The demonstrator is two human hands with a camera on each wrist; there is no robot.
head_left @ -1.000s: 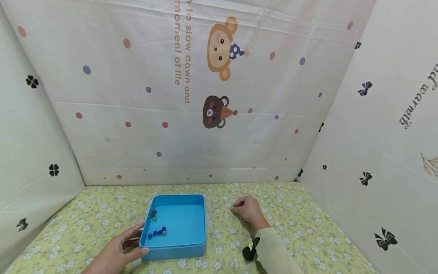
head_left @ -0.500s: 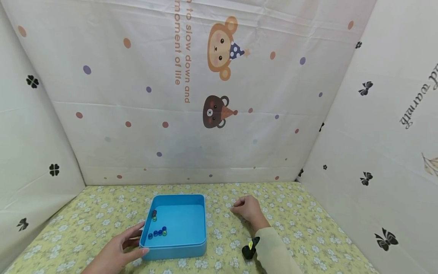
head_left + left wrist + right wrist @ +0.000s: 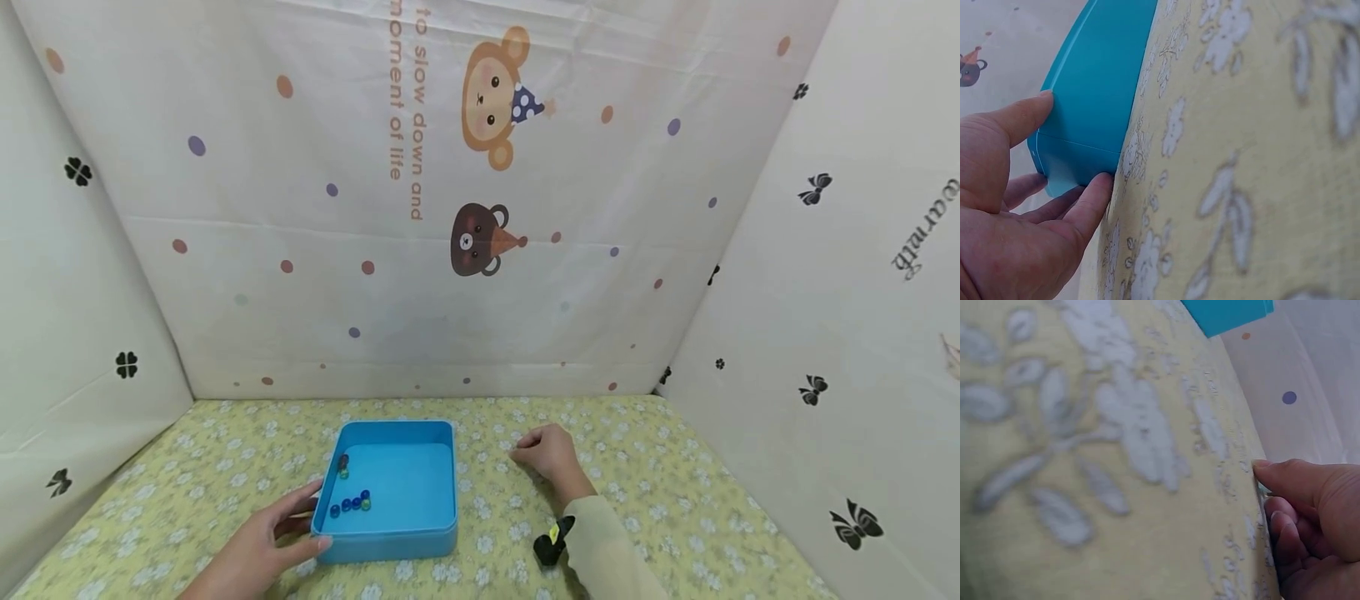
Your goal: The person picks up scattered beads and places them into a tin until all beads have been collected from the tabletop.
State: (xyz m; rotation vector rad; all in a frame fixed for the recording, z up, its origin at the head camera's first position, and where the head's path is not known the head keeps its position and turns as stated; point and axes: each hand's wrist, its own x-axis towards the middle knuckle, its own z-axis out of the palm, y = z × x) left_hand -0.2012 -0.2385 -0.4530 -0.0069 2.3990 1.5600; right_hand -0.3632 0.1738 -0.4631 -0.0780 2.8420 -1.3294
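Observation:
A square light-blue open box [image 3: 397, 543] lies on the cloth, left of the middle. Several small glass marbles [image 3: 356, 503] sit in its left half, mostly dark blue with a yellow-green one. Two more, one reddish and one green marble [image 3: 344, 473], lie by its left wall. My left hand [image 3: 258, 537] holds the box's near-left corner, thumb on the front wall and fingers against the left side. To the right of the box, my right hand [image 3: 553, 457] is low at the cloth. Its thumb and curled fingers pinch a pale greenish glassy marble [image 3: 1263, 489], mostly hidden.
A yellow floral cloth [image 3: 480, 575] covers the table. White printed sheets [image 3: 375, 208] stand at the back and both sides. A black strap piece [image 3: 551, 546] with a yellow mark is at the right wrist, beside the pale sleeve [image 3: 611, 550].
The head view has shifted slightly, so everything appears a little displaced. Both hands, the box and the marbles hold their places relative to one another.

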